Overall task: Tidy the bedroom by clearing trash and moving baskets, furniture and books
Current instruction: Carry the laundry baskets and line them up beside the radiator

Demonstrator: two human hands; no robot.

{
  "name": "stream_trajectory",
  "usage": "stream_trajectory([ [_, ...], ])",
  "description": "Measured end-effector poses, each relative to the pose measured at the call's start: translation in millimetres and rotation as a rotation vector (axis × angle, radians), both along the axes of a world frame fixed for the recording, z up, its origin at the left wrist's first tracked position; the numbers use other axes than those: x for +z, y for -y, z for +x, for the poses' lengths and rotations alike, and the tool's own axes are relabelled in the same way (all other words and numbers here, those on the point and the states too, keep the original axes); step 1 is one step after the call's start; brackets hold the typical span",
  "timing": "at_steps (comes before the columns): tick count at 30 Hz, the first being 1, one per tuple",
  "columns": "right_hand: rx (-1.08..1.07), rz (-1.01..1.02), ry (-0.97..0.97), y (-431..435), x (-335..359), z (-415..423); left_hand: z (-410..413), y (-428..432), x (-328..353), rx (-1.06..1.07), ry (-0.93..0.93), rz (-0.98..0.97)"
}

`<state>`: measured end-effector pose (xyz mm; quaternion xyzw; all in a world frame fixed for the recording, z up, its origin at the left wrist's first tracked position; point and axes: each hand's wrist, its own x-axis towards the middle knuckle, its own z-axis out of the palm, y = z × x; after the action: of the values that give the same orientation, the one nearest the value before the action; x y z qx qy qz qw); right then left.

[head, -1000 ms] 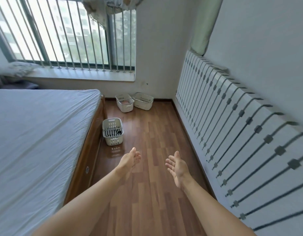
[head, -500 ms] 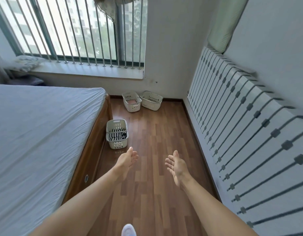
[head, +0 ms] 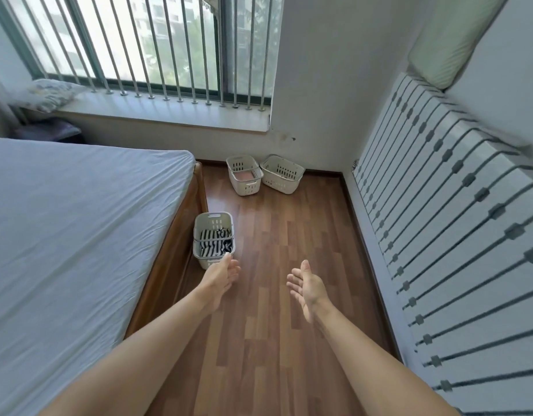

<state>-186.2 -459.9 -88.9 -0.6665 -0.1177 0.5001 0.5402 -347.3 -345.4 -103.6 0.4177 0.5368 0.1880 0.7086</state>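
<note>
Wooden floor point(head: 289, 265) ahead, left hand point(head: 221, 273) and right hand point(head: 307, 285) reach empty, fingers relaxed, likely for the striped-cloth basket point(head: 213, 238).

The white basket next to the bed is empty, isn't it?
No. In the head view the white basket next to the bed is not empty: a striped black-and-white cloth lies inside it.

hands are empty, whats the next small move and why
Likely lower both hands to the rim of the basket beside the bed and grip it: the left hand and right hand are open and empty, and it is the nearest basket.
</note>
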Motion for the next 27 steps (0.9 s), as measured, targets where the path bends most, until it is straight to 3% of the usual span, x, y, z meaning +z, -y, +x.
stream_trajectory([
  [18, 0.110, -0.059, -0.037, -244.5, -39.8, 150.3, 134.6, -210.6, -27.6, 0.111, -0.082, -0.037],
  [27, 0.191, -0.147, -0.066, -340.2, -77.9, 171.1, 135.2, -286.4, -69.8, 0.208, -0.146, -0.103],
])
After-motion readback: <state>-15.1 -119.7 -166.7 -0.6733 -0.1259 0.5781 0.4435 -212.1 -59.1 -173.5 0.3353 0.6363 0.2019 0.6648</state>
